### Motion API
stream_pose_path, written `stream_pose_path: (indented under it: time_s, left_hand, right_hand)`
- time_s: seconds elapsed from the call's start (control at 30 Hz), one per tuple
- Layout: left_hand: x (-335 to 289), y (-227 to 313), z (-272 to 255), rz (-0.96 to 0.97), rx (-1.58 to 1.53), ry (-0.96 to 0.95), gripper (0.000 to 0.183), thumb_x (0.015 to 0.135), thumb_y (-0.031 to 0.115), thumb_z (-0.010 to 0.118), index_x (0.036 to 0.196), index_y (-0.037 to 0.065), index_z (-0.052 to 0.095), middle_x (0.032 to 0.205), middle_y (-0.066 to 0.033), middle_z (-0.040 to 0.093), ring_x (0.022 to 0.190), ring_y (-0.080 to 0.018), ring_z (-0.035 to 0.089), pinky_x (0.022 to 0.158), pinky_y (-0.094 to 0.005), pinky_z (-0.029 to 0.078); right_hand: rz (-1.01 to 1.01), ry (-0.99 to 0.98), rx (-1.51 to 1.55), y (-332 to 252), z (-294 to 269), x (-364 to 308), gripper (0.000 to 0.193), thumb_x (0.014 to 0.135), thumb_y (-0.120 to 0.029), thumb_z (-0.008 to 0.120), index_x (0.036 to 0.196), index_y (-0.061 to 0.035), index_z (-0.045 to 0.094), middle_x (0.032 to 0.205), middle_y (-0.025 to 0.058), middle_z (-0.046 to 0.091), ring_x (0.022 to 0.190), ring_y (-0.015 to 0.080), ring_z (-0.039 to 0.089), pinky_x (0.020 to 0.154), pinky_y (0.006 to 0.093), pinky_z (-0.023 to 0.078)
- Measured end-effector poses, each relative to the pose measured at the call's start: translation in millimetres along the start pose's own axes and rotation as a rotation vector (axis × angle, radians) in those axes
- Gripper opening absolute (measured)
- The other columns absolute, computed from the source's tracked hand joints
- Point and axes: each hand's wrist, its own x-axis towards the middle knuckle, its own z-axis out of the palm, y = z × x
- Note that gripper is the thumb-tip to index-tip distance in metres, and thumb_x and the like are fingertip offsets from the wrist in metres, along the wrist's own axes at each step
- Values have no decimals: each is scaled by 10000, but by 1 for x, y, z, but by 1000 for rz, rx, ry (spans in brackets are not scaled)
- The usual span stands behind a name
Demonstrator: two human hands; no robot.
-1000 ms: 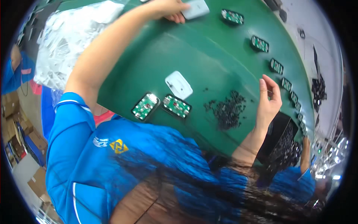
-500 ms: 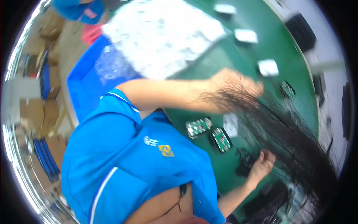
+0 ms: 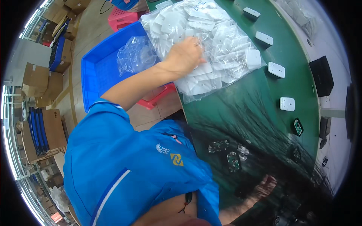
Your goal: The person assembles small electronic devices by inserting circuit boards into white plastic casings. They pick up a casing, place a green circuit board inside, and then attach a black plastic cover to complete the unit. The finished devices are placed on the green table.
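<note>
My left hand [image 3: 183,56] rests on a clear plastic bag [image 3: 241,77] full of flat white plastic covers [image 3: 253,59]. Its fingers are curled downward; whatever they grip is hidden. At the lower right, my right hand [image 3: 266,186] is low over the table behind dark strands of hair [image 3: 241,124]. Those fingers look bent together, and what is in them cannot be made out. Near this hand lie a green circuit board in a dark case [image 3: 233,162], a second board in a case [image 3: 218,146] and a small pale piece [image 3: 243,151], all veiled by hair.
Several white-topped cases, one a white case [image 3: 276,70], line the green table's [image 3: 226,103] far side, with a cased circuit board [image 3: 298,127] beyond. A blue bin [image 3: 88,86] with crumpled clear plastic [image 3: 135,56] stands at left, near a red stool [image 3: 122,17]. Cardboard boxes [image 3: 37,79] stand behind.
My left hand has moved up and left from above the table to the bag of white covers. The view has shifted, and the hair now spreads across the boards and my right hand.
</note>
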Motion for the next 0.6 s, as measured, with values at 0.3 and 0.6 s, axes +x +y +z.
stream_pose_path:
  time_s: [0.3,0.6]
  left_hand:
    - [-2,-5,-39,-235,-296,296,206,861,121,623,1047,55,562,888,-109,623,719,-223,614,614,-303,489]
    - [-32,134,-10,70,-1276,-413,199,864,73,639,1062,57,631,854,-40,626,665,-107,585,599,-270,486]
  right_hand:
    - [220,57,354,4,-12,-9,105,935,-108,552,962,-6,562,873,52,575,732,113,525,661,233,435]
    - [330,-132,1221,-155,-9,12,109,878,-14,608,974,25,575,870,95,619,716,124,581,670,228,482]
